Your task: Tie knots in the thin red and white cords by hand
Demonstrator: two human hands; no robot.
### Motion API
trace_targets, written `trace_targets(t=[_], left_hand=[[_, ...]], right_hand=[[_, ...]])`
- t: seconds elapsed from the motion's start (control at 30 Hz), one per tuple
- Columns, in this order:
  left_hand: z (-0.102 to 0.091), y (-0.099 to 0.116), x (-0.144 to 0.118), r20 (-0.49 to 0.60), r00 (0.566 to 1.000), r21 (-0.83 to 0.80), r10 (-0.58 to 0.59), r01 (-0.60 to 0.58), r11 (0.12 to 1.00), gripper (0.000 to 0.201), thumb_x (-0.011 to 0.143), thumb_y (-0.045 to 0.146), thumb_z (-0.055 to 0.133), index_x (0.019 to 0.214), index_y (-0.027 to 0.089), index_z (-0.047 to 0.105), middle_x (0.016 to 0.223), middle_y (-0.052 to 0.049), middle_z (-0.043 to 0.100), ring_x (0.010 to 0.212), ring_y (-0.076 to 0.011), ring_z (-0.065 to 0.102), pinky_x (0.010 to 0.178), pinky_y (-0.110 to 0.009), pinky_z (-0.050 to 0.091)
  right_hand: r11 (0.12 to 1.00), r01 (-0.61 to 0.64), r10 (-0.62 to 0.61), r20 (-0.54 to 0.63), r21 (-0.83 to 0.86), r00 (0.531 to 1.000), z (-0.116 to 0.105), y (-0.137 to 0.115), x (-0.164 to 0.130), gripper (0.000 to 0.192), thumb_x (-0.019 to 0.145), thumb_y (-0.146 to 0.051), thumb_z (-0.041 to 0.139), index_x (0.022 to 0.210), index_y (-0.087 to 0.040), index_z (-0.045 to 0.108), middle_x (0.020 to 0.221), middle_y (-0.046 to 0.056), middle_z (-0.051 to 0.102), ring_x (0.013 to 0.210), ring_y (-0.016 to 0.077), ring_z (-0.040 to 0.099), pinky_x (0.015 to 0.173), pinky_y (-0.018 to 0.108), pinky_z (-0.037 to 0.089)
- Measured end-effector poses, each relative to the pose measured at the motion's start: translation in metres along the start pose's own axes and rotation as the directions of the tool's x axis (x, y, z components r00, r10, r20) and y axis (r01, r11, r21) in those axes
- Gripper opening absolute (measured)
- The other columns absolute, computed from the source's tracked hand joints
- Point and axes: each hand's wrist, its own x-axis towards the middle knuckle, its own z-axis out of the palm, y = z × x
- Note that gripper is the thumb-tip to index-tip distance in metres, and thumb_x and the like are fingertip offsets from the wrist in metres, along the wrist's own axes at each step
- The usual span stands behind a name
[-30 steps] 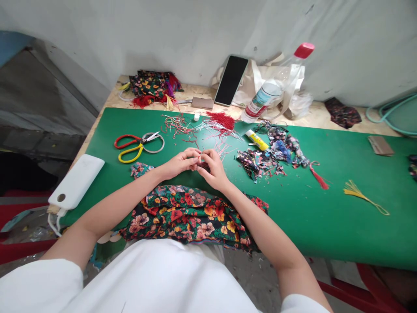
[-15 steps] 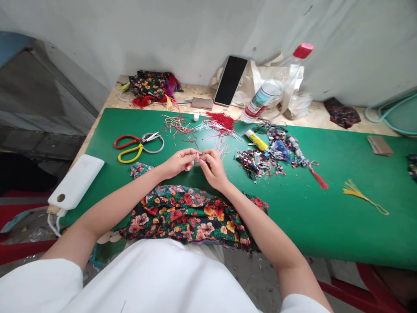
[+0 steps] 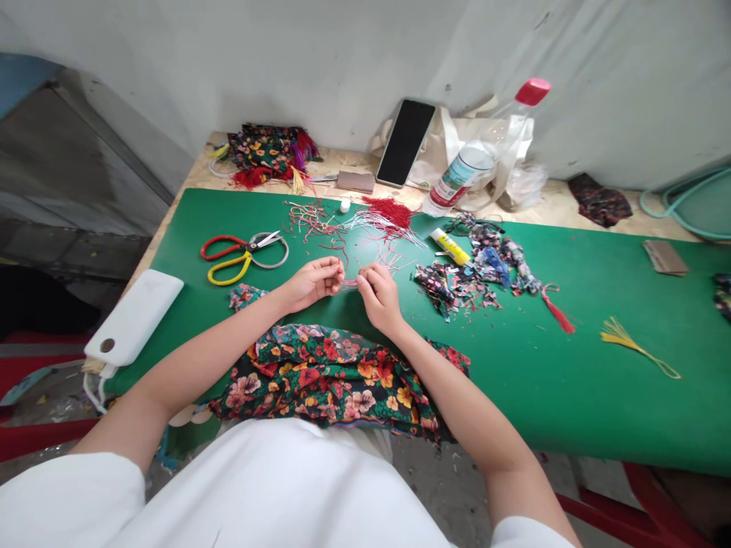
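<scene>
- So from my seat at the head cam: both hands are up over the green surface (image 3: pixel 571 380), and between them they've got a short bundle of thin pale-and-red cords (image 3: pixel 349 284).
- The bundle's long axis runs pretty much side to side, one end at each hand, stretched across the small gap between the fingertips. Can't tell which end is the "head" of it, too small and fine.
- Left hand (image 3: pixel 311 280) is curled, thumb and forefinger pinched on the left end of the cords. Right hand (image 3: pixel 378 293) is doing the same pinch on the right end, fingers bunched and knuckles up.
- The hands are close but not touching, the cords being the only thing bridging them.
- Using the cords as my landmark: the floral cloth (image 3: pixel 331 373) lies just nearer to me, under both forearms and hanging over the surface edge.
- Beyond the cords there's a loose scatter of red and white strands (image 3: pixel 380 217).
- Left of the cords, well apart, the scissors (image 3: pixel 243 251) with one red and one yellow handle.
- Right of the cords, a heap of fabric scraps (image 3: pixel 474 270) with a yellow glue tube (image 3: pixel 451 245) at its far edge.
</scene>
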Motion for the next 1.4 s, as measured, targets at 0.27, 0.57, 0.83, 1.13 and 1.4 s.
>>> trace_targets(t=[0.27, 0.57, 0.83, 1.13, 1.4], left_hand=[[0.0001, -0.0054, 0.0001, 0.011, 1.0, 0.159, 0.0, -0.002, 0.987, 0.021, 0.074, 0.028, 0.068, 0.074, 0.012, 0.054, 0.059, 0.002, 0.054, 0.057, -0.0076, 0.056, 0.058, -0.021, 0.043], [-0.001, -0.0091, 0.0, 0.057, 0.998, 0.274, 0.003, -0.019, 0.962, 0.023, 0.074, 0.031, 0.067, 0.073, 0.012, 0.054, 0.06, 0.002, 0.054, 0.055, -0.0064, 0.052, 0.057, -0.021, 0.04], [0.001, -0.0082, -0.0003, 0.051, 0.999, 0.274, -0.002, -0.013, 0.962, 0.025, 0.073, 0.032, 0.069, 0.072, 0.012, 0.055, 0.059, 0.002, 0.054, 0.054, -0.0061, 0.051, 0.056, -0.021, 0.04], [0.0009, -0.0089, -0.0003, 0.038, 0.999, 0.259, 0.028, -0.037, 0.965, 0.025, 0.073, 0.033, 0.069, 0.072, 0.012, 0.055, 0.059, 0.001, 0.054, 0.054, -0.0058, 0.05, 0.053, -0.02, 0.038], [0.0015, -0.0082, -0.0007, 0.036, 0.999, 0.263, 0.01, -0.019, 0.965, 0.024, 0.073, 0.032, 0.068, 0.071, 0.012, 0.055, 0.06, 0.001, 0.054, 0.053, -0.0057, 0.05, 0.052, -0.02, 0.038]], right_hand=[[0.985, -0.019, 0.016, -0.022, -0.174, 1.0, -0.0006, -0.0025, -0.0023, 0.032, 0.079, -0.021, 0.052, 0.053, -0.02, 0.034, 0.066, 0.001, 0.05, 0.068, 0.0146, 0.045, 0.073, 0.033, 0.038], [0.893, 0.013, 0.047, 0.121, -0.45, 0.992, 0.0004, -0.0044, -0.0058, 0.03, 0.073, -0.022, 0.056, 0.049, -0.018, 0.038, 0.072, 0.003, 0.056, 0.071, 0.0157, 0.045, 0.071, 0.033, 0.034], [0.861, -0.033, 0.071, 0.055, -0.507, 0.996, -0.0013, -0.005, -0.0052, 0.009, 0.075, -0.028, 0.06, 0.076, -0.02, 0.057, 0.085, 0.005, 0.057, 0.083, 0.0217, 0.047, 0.077, 0.036, 0.033], [0.858, -0.046, 0.061, 0.013, -0.511, 0.998, 0.0002, 0.0012, -0.007, 0.009, 0.08, -0.03, 0.06, 0.08, -0.021, 0.062, 0.089, 0.007, 0.057, 0.087, 0.0237, 0.045, 0.081, 0.041, 0.031], [0.852, -0.026, 0.061, 0.05, -0.522, 0.997, 0.0014, 0.0035, -0.0064, 0.01, 0.083, -0.028, 0.058, 0.078, -0.02, 0.061, 0.09, 0.007, 0.06, 0.09, 0.0244, 0.047, 0.081, 0.041, 0.03]])
